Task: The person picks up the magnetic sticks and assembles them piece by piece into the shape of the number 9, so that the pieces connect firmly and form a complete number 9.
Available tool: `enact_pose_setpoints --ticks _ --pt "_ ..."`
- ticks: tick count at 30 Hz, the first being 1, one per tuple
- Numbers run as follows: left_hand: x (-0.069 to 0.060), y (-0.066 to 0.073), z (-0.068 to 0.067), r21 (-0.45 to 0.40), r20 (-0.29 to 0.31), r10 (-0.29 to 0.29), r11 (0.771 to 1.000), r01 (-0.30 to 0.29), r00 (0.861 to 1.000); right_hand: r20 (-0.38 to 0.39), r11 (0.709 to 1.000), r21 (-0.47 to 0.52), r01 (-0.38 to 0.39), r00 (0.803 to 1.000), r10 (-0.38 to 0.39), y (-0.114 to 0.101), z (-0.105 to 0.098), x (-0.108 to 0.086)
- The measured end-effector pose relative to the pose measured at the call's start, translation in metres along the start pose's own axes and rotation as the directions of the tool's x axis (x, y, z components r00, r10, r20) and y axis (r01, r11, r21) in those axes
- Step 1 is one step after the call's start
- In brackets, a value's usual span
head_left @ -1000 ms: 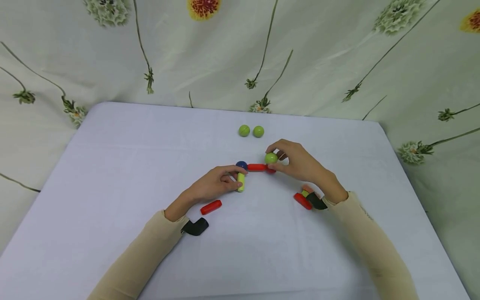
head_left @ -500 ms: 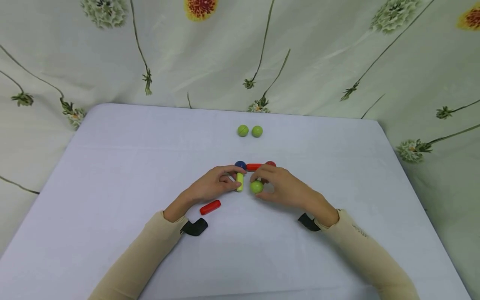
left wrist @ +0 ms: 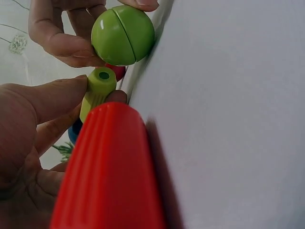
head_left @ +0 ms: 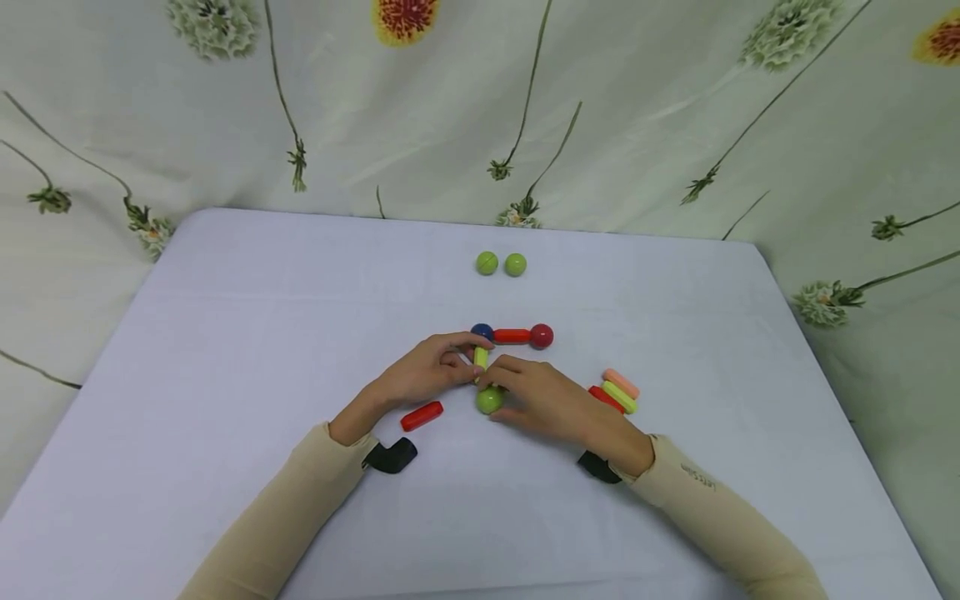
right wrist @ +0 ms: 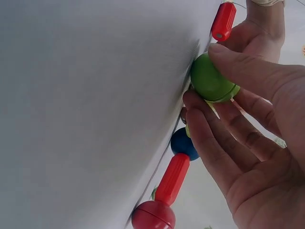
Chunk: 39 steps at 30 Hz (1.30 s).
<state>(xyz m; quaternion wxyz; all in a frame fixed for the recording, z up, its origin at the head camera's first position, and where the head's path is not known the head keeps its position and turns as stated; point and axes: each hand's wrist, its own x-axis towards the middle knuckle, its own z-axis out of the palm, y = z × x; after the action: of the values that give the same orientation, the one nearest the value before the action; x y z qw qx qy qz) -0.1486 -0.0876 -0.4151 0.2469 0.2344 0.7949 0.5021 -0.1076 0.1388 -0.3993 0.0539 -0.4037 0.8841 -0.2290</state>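
My left hand (head_left: pixel 438 365) pinches a yellow rod (head_left: pixel 481 358) between thumb and fingers; its far end meets a blue ball (head_left: pixel 482 332). From that ball a red rod (head_left: pixel 512 336) runs right to a red ball (head_left: pixel 542 336). My right hand (head_left: pixel 547 398) grips a green ball (head_left: pixel 491 400) by the near end of the yellow rod. In the left wrist view the yellow rod (left wrist: pixel 99 90) shows a dark round end, and the green ball (left wrist: pixel 123 36) has a seam line. Whether ball and rod touch, I cannot tell.
Two green balls (head_left: pixel 501 264) lie farther back on the white-covered table (head_left: pixel 300 283). A loose red rod (head_left: pixel 422 416) is beside my left wrist. Right of my right hand lie an orange rod (head_left: pixel 622 383), a yellow rod (head_left: pixel 619 397) and another red rod (head_left: pixel 606 398).
My right hand has carried the green ball from above the red ball, toward me and left, to the yellow rod's near end. My left hand stays in place on the yellow rod.
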Motion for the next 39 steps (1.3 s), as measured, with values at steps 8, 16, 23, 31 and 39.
enact_pose_setpoints --ticks 8,16,23,31,39 --pt "0.001 -0.001 0.001 0.025 -0.003 0.004 1.000 -0.004 1.000 -0.004 0.999 -0.051 -0.001 1.000 0.001 -0.002 0.001 0.002" --pt "0.002 -0.001 0.000 0.041 -0.011 -0.010 0.999 0.010 1.000 -0.029 0.996 -0.082 0.017 0.999 -0.020 -0.004 -0.001 0.005" --pt "0.003 0.000 -0.001 0.030 -0.007 -0.003 1.000 0.003 1.000 -0.018 0.996 -0.092 0.005 1.000 -0.007 -0.005 -0.002 0.006" --pt "0.002 0.000 0.000 0.021 0.000 -0.013 1.000 0.013 1.000 -0.010 0.996 -0.084 -0.024 1.000 0.023 -0.003 -0.006 -0.002" --pt "0.001 -0.002 0.000 -0.050 0.040 -0.064 0.997 0.066 0.997 -0.043 0.994 -0.072 -0.076 0.996 0.073 0.006 -0.017 -0.019"
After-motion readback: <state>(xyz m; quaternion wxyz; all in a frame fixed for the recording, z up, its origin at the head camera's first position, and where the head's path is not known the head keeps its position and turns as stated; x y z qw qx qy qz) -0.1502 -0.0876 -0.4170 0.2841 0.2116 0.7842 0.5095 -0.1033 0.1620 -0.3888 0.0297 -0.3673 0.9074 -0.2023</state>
